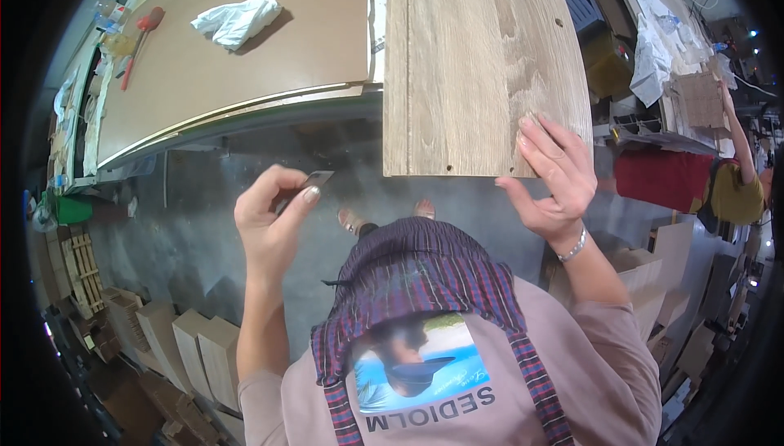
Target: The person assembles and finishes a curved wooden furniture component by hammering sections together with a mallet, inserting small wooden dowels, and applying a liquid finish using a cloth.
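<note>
Here at the bench the person stands over a pale wood-grain panel (457,70), which lies right in front, just beside a brown tabletop (322,25), its squared end facing the body. And look at the left hand (276,205): thumb and fingers pinched together on a small grey flat blade (322,177), its point slanting towards the panel but well apart from it, up in the air over the concrete floor (204,201). The right hand (559,172) is down on the panel's near right corner, fingers laid out along the surface, gripping nothing, thumb spread away by the near edge; whether that thumb touches, I can't tell. A silvery bracelet (574,246) circles that wrist. Small dark holes (449,168) dot the near edge, one of them close to the right thumb. Over on the brown top sits a crumpled white cloth (237,21), and farther left lies a red-handled tool (143,46) near some bottles (112,15). Away to the right, a co-worker in an olive top (735,197) has an arm stretched to a brown board (698,99).
</note>
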Motion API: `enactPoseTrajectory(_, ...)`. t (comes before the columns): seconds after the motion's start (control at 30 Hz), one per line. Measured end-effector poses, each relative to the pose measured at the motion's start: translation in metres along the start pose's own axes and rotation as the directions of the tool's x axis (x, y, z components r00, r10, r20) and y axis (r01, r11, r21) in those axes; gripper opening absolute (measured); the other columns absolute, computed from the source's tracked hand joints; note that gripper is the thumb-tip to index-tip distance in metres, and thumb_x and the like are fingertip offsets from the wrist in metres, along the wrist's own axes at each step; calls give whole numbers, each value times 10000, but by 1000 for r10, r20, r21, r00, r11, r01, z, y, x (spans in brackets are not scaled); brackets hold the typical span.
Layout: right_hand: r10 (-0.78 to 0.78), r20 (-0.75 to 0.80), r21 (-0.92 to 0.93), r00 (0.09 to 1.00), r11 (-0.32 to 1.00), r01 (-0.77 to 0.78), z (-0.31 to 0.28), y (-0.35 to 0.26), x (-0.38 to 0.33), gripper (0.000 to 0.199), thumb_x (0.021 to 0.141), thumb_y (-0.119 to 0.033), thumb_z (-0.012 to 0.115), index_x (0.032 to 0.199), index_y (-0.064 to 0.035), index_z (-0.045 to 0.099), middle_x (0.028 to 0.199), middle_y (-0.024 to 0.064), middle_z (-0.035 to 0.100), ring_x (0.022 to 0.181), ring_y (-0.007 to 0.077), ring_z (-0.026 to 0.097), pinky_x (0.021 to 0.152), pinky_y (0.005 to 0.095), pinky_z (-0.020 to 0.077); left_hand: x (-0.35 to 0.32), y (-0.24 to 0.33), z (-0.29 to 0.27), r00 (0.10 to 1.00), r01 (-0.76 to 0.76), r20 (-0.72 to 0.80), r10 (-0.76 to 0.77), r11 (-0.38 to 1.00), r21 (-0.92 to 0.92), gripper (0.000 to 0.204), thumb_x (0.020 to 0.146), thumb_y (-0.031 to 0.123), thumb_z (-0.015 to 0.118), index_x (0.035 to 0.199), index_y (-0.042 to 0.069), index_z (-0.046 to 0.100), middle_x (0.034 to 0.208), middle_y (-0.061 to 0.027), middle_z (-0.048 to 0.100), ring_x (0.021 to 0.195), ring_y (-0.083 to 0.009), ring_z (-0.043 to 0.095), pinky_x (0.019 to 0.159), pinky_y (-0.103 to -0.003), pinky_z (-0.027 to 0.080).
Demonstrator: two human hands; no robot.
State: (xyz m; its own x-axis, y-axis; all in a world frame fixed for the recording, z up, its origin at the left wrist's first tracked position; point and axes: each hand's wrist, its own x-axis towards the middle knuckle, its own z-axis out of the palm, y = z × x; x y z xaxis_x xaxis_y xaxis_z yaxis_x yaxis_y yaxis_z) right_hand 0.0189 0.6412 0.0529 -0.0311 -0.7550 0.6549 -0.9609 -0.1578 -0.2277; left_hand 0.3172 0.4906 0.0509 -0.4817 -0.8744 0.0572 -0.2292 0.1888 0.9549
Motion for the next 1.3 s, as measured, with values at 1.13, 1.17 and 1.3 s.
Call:
enactPoseTrajectory(1.13, 825, -168, -247, 539, 494, -834, -23, 24, 4, 609, 812, -346, 674, 1183, 119, 545, 1127, 279, 619, 1093, 346, 597, 944, 370, 441, -41, -114, -160, 965, 264, 94, -246, 899, -349, 51, 896, 41, 596, 903, -7, 613, 740, -18, 598, 661, -74, 515, 624, -205, 400)
enactPoseTrajectory(1.17, 812, -121, -344, 571, 505, -792, -23, 30, 12, 614, 803, -377, 677, 1135, 127, 561, 1060, 278, 642, 1021, 338, 630, 888, 373, 467, -42, -115, -165, 967, 254, 104, -233, 905, -342, 55, 902, 44, 593, 906, -10, 605, 742, -16, 593, 671, -71, 518, 632, -205, 409)
enactPoseTrajectory(1.3, 869, 0, -293, 496, 474, -830, -13, 61, 51, 475, 788, -354, 679, 835, 108, 580, 765, 249, 633, 706, 305, 617, 658, 399, 452, -50, -121, -178, 971, 238, 68, -230, 893, -382, 48, 903, 41, 583, 906, -4, 600, 748, -19, 594, 671, -72, 517, 632, -205, 407)
